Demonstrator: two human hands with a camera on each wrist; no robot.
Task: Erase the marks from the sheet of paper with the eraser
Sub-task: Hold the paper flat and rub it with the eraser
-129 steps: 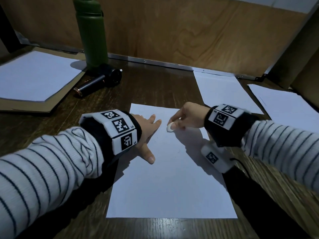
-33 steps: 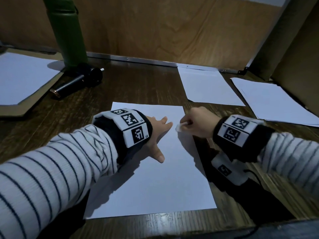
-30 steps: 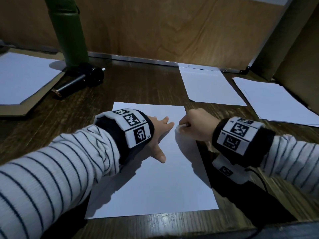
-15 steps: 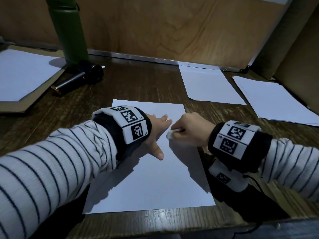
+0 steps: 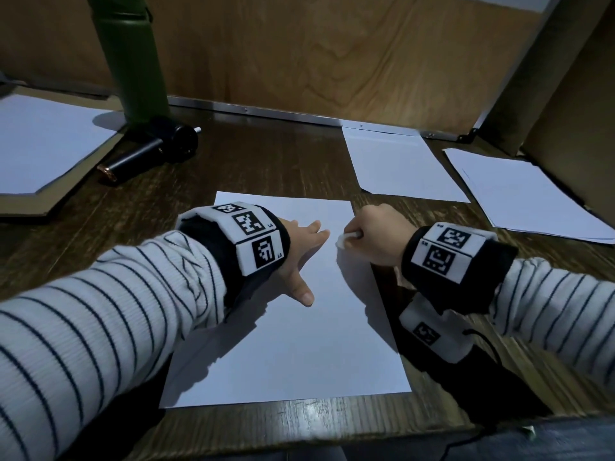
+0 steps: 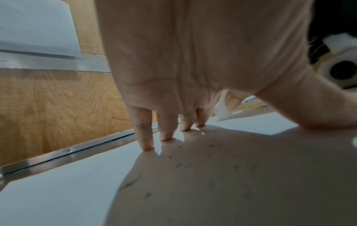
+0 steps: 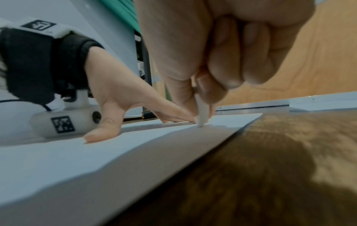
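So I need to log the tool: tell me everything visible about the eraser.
The eraser is a small white piece, thin and matte, with a narrowed lower tip. The right hand pinches its upper end between thumb and curled fingers. It stands nearly upright, its tip touching the sheet of paper near the far right corner, close to the left hand fingertips.

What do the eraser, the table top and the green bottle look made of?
Eraser: white, matte, probably rubber or vinyl, its tip worn to a wedge. Table: dark wood or wood-look laminate, glossy, with grain and glare. Green bottle: matte, likely coated metal; unsure.
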